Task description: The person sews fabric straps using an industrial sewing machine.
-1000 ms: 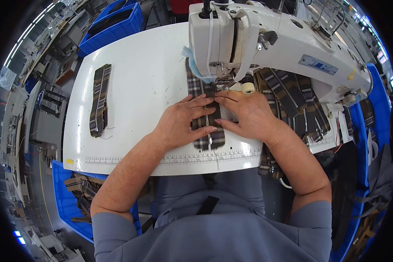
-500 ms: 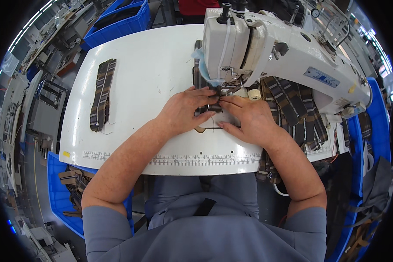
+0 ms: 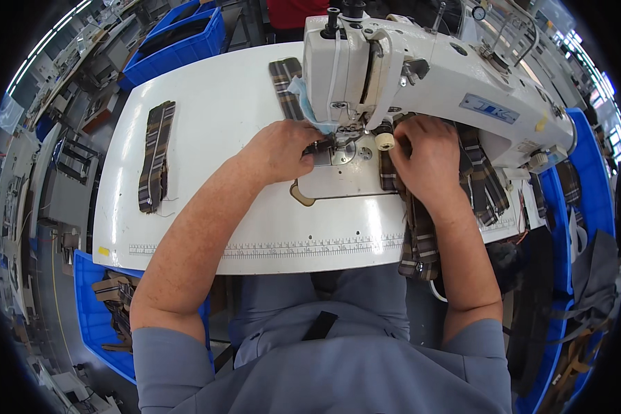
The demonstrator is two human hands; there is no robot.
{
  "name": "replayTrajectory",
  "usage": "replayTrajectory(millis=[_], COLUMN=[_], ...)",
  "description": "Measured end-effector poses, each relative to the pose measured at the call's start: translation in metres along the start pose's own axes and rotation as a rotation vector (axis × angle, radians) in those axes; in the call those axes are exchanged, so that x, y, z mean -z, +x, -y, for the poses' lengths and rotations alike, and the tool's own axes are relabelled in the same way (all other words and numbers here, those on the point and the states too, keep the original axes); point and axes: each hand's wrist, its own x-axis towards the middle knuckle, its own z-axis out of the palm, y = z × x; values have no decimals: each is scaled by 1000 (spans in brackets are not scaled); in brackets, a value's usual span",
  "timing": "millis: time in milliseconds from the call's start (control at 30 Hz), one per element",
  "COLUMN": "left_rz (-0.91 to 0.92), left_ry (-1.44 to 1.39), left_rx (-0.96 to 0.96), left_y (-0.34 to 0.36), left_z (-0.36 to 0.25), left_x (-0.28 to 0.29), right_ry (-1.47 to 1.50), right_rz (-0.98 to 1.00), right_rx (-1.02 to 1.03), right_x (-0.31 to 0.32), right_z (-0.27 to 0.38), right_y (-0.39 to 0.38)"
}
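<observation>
white tabletop (image 3: pixel 217 159) fills the middle of the workroom, with a ruler scale (image 3: pixel 179 250) along its near edge and a blue crate (image 3: pixel 179 50) past its far left corner. 1 lone plaid strip (image 3: pixel 157 155) lies at the left. beside the head of a white sewing machine (image 3: pixel 421 69), the working strip (image 3: pixel 285 77) runs down under the left hand (image 3: pixel 283 150); those fingers are bent, the thumb apart below, dark cloth showing between, though i cannot tell if they pinch it. the right hand (image 3: pixel 428 155) curls over the plaid pile (image 3: pixel 486 181), right of the needle, its grip unclear.
</observation>
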Motion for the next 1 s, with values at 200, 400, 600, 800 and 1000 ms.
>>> replayTrajectory(millis=[200,400,600,800,1000], left_rz=[-142,-469,-490,-471,-374], left_ry=[291,588,629,317,-635], left_rx=[-124,-339,-55,102,-3], left_y=[4,-61,-182,-204,-134], left_z=[22,75,125,90,-12], left_x=[-22,2,26,9,-24], right_ry=[32,55,-89,-116,-268], right_rz=[118,209,195,201,226], right_rx=[-55,-127,-53,-101,-64], right_x=[21,37,38,39,76], right_z=[-19,-32,-40,-41,1], right_y=[-7,-18,-23,-18,-25])
